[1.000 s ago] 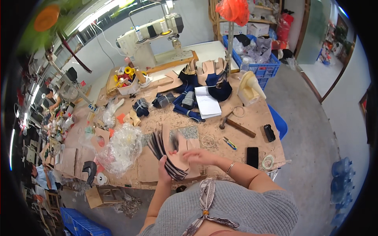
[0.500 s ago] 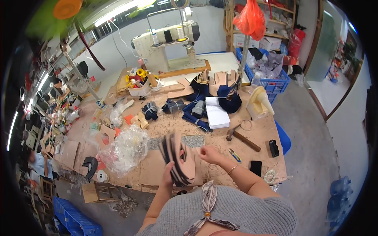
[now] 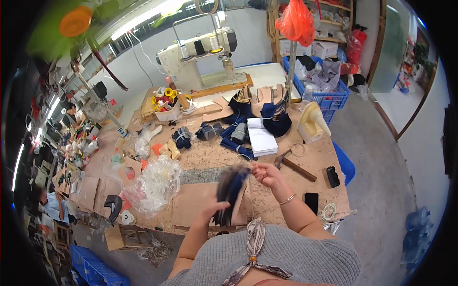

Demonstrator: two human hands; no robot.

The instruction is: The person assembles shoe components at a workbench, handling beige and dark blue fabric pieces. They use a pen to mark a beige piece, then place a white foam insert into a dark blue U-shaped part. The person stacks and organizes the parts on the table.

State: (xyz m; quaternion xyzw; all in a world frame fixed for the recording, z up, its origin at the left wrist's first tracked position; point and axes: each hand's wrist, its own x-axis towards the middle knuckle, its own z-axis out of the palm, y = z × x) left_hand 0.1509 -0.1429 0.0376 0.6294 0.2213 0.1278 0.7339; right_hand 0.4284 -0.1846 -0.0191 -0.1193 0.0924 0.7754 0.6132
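A stack of dark blue, black and brown cut pieces, probably fabric or leather, is held upright over the near edge of the workbench and partly smeared by motion. My left hand grips its left side. At the stack's upper right corner, my right hand has its fingers bent and pinched together against the edge. Blur there hides exactly how many layers it takes. Beneath the stack lies a tan board, with a grey speckled slab just beyond.
To the right are a hammer, a black phone and a black case. Crumpled clear plastic lies left. Behind are tied dark bundles, an open notebook, a glue container and a sewing machine.
The stack has turned from showing its tan face to showing dark layers, and has shifted slightly right. My right hand has risen from beside the stack to its upper corner.
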